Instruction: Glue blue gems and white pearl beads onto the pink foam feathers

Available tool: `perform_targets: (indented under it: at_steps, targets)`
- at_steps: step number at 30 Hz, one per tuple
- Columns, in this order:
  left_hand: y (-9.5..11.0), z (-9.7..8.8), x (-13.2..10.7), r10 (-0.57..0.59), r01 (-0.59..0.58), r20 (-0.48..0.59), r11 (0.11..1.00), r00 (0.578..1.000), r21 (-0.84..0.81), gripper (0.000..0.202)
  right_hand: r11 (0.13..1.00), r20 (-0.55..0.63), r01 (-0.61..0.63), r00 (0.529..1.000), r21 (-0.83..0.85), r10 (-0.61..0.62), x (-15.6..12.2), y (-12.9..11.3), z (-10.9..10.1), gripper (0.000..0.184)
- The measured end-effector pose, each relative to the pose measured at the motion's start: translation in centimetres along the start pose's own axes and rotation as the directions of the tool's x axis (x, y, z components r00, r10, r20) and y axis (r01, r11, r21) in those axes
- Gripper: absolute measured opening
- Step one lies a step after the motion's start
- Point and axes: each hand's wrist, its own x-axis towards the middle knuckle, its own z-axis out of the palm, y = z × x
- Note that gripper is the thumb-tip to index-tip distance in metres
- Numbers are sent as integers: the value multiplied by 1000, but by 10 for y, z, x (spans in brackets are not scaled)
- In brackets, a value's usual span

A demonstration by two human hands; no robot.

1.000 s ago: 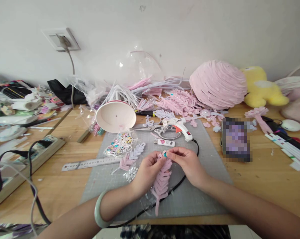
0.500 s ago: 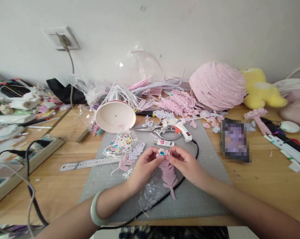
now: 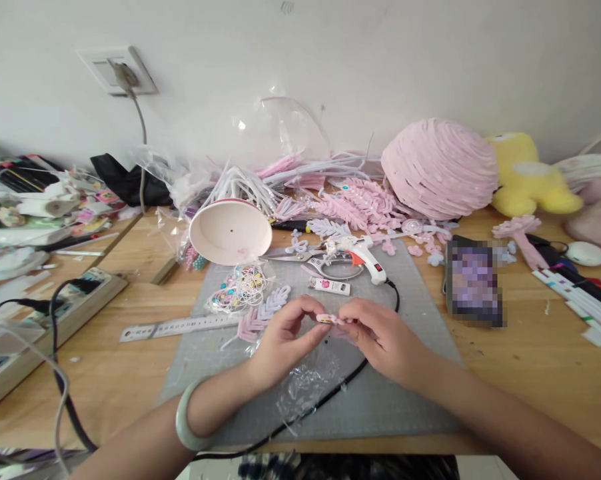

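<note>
Between my two hands is a pink pipe-cleaner feather (image 3: 334,321), seen nearly edge-on and mostly hidden by the fingers. My left hand (image 3: 288,340) pinches its near end between thumb and index finger. Closed on the other side of it is my right hand (image 3: 380,340), thumb against fingers. Just beyond the hands lies a white lighter (image 3: 329,287) with a pink print. A white glue gun (image 3: 368,259) with an orange trigger rests behind it, beside scissors (image 3: 325,265). Left of my left hand sits a pink-and-lilac pipe-cleaner feather (image 3: 264,312) on the grey cutting mat (image 3: 405,400).
A metal ruler (image 3: 175,327), a tangle of beads and white cord (image 3: 240,288) and a white bowl (image 3: 230,233) lie left. The glue gun's black cable (image 3: 325,400) crosses the mat. A phone (image 3: 473,280) lies right; a pink ball-like form (image 3: 440,170) stands behind.
Both hands have turned the pink feather: its blue-gemmed face and hanging barbs, visible before, are now out of sight. The right hand's fingers have curled in more.
</note>
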Motion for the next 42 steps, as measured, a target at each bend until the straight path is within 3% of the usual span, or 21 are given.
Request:
perform_targets:
  at_steps: [6, 12, 17, 19, 21, 25, 27, 31, 34, 38, 42]
  targets:
    - [0, -2, -1, 51, -55, 50, 995, 997, 77, 16, 983, 46, -175, 984, 55, 172, -2, -3, 1, 11]
    - [-3, -3, -3, 44, -47, 44, 996, 998, 81, 16, 983, 55, -173, 984, 70, 169, 1, 1, 2, 7]
    - [0, -6, 2, 13, -18, 88, 998, 996, 58, 13, 968, 36, -220, 975, 119, 217, 2, 3, 1, 16]
    - [3, -8, 5, -25, 24, 101, 1000, 995, 13, 13, 966, 35, -222, 975, 133, 220, 2, 1, -1, 18]
    - [6, -9, 7, -144, 154, 115, 985, 983, -83, 16, 951, 49, -261, 965, 166, 256, 3, -1, -3, 18]
    - [7, -11, 12, -428, 484, 251, 842, 868, -238, 25, 873, 102, -395, 919, 287, 382, 5, -4, -4, 16]
    - [6, -13, 13, -475, 547, 304, 806, 826, -227, 26, 824, 141, -457, 889, 333, 436, 6, -5, -4, 16]
    - [5, -16, 14, -520, 595, 335, 784, 785, -176, 20, 722, 288, -572, 820, 390, 495, 6, -7, -4, 17]
    - [6, -16, 14, -537, 598, 316, 789, 782, -141, 15, 656, 376, -654, 755, 376, 537, 7, -10, -5, 17]
    - [8, -12, 12, -523, 563, 254, 818, 814, -119, 11, 581, 401, -732, 681, 355, 613, 8, -10, -5, 19]
    - [9, -9, 10, -478, 497, 174, 864, 861, -85, 10, 517, 370, -749, 658, 415, 656, 8, -8, 0, 22]
